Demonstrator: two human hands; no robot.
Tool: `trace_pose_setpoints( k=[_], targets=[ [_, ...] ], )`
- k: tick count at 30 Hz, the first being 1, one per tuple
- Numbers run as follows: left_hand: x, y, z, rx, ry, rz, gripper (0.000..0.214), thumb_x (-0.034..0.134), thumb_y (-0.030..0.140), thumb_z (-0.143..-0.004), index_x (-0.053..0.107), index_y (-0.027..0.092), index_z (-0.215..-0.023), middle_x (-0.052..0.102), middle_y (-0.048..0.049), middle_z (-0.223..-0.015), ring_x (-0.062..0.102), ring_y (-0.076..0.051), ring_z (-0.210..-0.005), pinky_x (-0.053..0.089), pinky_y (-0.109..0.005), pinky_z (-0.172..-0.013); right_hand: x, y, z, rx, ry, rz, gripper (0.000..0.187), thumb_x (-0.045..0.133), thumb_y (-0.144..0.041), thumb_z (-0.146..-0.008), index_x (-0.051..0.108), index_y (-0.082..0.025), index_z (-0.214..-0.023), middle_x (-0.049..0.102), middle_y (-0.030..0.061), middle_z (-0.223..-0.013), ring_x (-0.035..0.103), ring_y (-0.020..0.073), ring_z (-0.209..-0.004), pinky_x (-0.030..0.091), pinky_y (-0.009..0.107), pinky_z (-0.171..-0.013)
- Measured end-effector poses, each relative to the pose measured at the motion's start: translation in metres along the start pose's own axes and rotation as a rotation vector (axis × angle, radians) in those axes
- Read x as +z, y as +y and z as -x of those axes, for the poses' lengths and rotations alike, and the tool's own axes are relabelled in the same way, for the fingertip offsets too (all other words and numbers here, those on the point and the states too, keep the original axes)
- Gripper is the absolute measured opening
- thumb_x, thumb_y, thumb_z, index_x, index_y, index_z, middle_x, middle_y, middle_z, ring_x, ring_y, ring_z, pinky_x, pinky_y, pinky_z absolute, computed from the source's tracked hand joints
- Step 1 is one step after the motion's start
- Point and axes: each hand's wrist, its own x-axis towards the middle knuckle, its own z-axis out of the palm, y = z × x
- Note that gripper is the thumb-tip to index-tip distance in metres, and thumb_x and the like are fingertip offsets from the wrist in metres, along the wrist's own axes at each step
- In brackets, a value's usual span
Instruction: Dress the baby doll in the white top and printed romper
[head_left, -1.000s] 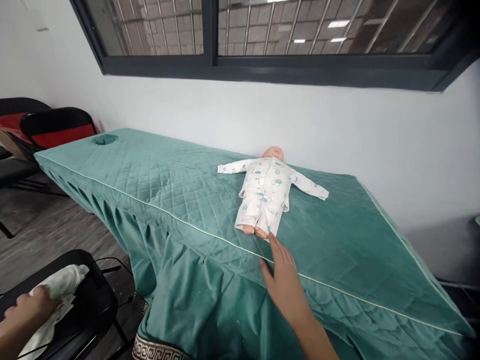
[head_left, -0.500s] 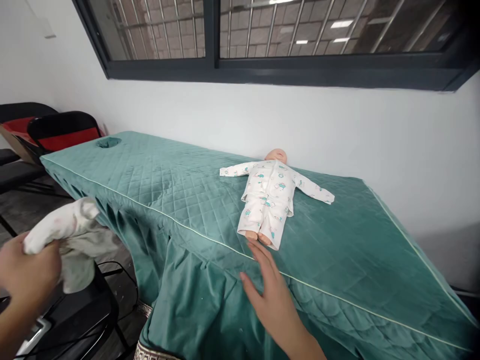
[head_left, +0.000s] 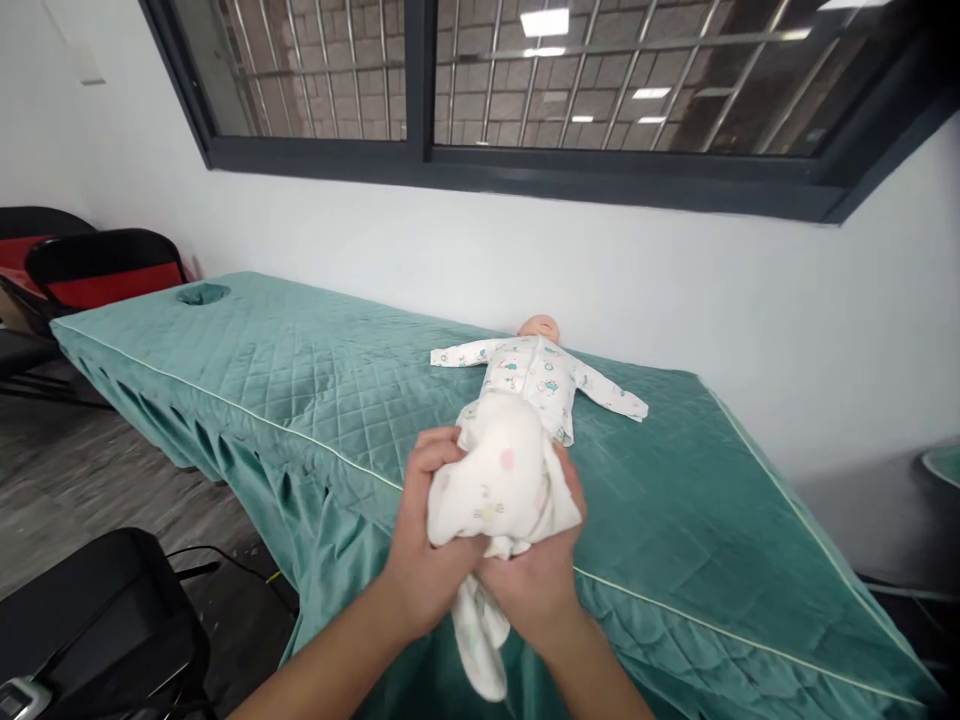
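Both my hands grip a bunched white cloth with small printed figures; whether it is a garment or a towel I cannot tell. My left hand wraps its left side and my right hand its right side, thumbs close together underneath. One end of the cloth dangles below my hands. Behind it a baby doll lies on its back on the green bed, arms spread, in a white patterned long-sleeved top. The held cloth hides the doll's legs from me.
A green quilted cover drapes the long bed, which has a face hole at its far left end. The bed stands along a white wall under a barred window. A black chair with a cable is at lower left; red-and-black chairs stand farther back.
My left hand has brought the white cloth from the far left to the middle, in front of the doll. My right hand, empty before, has taken hold of it too.
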Motion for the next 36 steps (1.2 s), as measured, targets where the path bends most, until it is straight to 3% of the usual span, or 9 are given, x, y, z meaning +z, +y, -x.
trace_pose_setpoints(
  k=[3,9,14,17,20,24,28,32,36],
  targets=[
    [0.018,-0.004,0.001,0.009,-0.165,0.016,0.046,0.065,0.034,-0.087,0.047,0.032,-0.129,0.041,-0.008,-0.14,0.043,-0.029,-0.134,0.039,-0.05,-0.111,-0.02,0.011,-0.007,0.066,0.31,-0.162,0.073,0.073,-0.031,-0.072,0.041,-0.026,-0.137,0.054,0.0119,-0.126,0.06,0.0333,-0.113,0.053,0.056,-0.093],
    [0.017,-0.023,0.013,-0.032,-0.263,-0.09,0.054,0.058,0.025,-0.093,0.041,0.035,-0.143,0.038,-0.008,-0.148,0.035,-0.025,-0.142,0.029,-0.047,-0.119,-0.098,0.044,-0.035,-0.193,0.37,0.243,0.079,0.076,-0.025,-0.071,0.041,-0.032,-0.141,0.047,0.0095,-0.133,0.05,0.0324,-0.123,0.043,0.056,-0.103],
    [-0.001,-0.05,0.025,-0.212,-0.158,-0.124,0.035,0.054,0.027,-0.096,0.053,0.031,-0.131,0.05,-0.0066,-0.139,0.045,-0.023,-0.133,0.037,-0.044,-0.113,-0.158,0.108,-0.033,0.189,0.185,0.68,0.065,0.069,-0.032,-0.078,0.048,-0.031,-0.14,0.048,0.0147,-0.136,0.053,0.0372,-0.12,0.05,0.052,-0.089],
    [-0.007,-0.061,0.033,-0.292,-0.137,-0.149,0.029,0.054,0.031,-0.096,0.057,0.028,-0.125,0.054,-0.0071,-0.135,0.049,-0.023,-0.13,0.039,-0.044,-0.111,-0.179,0.155,-0.013,0.445,0.059,0.874,0.064,0.058,-0.04,-0.087,0.041,-0.029,-0.147,0.041,0.0202,-0.145,0.062,0.0396,-0.107,0.053,0.051,-0.074],
    [-0.01,-0.069,0.036,-0.341,-0.14,-0.182,0.028,0.056,0.034,-0.095,0.06,0.027,-0.122,0.057,-0.0073,-0.134,0.052,-0.023,-0.126,0.04,-0.042,-0.109,-0.192,0.191,0.005,0.59,-0.119,0.971,0.06,0.044,-0.041,-0.094,0.039,-0.019,-0.149,0.046,0.0232,-0.141,0.062,0.0411,-0.111,0.054,0.051,-0.081],
    [-0.01,-0.075,0.032,-0.354,-0.131,-0.177,0.028,0.057,0.037,-0.094,0.06,0.027,-0.121,0.058,-0.0065,-0.134,0.054,-0.022,-0.125,0.041,-0.042,-0.109,-0.196,0.204,0.008,0.567,-0.099,1.078,0.063,0.048,-0.039,-0.092,0.039,-0.011,-0.148,0.045,0.026,-0.145,0.051,0.0454,-0.128,0.049,0.057,-0.096],
    [-0.003,-0.079,0.029,-0.366,-0.131,-0.191,0.028,0.056,0.039,-0.094,0.062,0.025,-0.118,0.059,-0.008,-0.132,0.054,-0.023,-0.126,0.041,-0.043,-0.11,-0.176,0.19,0.0,0.271,-0.118,1.119,0.065,0.05,-0.042,-0.095,0.037,-0.012,-0.151,0.031,0.0239,-0.159,0.032,0.0425,-0.145,0.038,0.06,-0.11],
    [0.004,-0.08,0.036,-0.366,-0.2,-0.203,0.027,0.054,0.039,-0.095,0.064,0.024,-0.116,0.062,-0.0089,-0.129,0.056,-0.024,-0.125,0.043,-0.044,-0.109,-0.14,0.179,-0.001,0.079,-0.322,1.078,0.055,0.047,-0.048,-0.098,0.046,-0.026,-0.148,0.038,0.0115,-0.159,0.028,0.036,-0.149,0.026,0.063,-0.116],
    [0.004,-0.082,0.044,-0.366,-0.233,-0.216,0.028,0.052,0.038,-0.095,0.064,0.025,-0.117,0.064,-0.0081,-0.13,0.057,-0.023,-0.126,0.046,-0.044,-0.108,-0.115,0.184,-0.002,0.06,-0.402,1.06,0.038,0.052,-0.05,-0.097,0.065,-0.034,-0.128,0.05,0.0049,-0.152,0.034,0.0335,-0.146,0.021,0.062,-0.117]
  ],
)
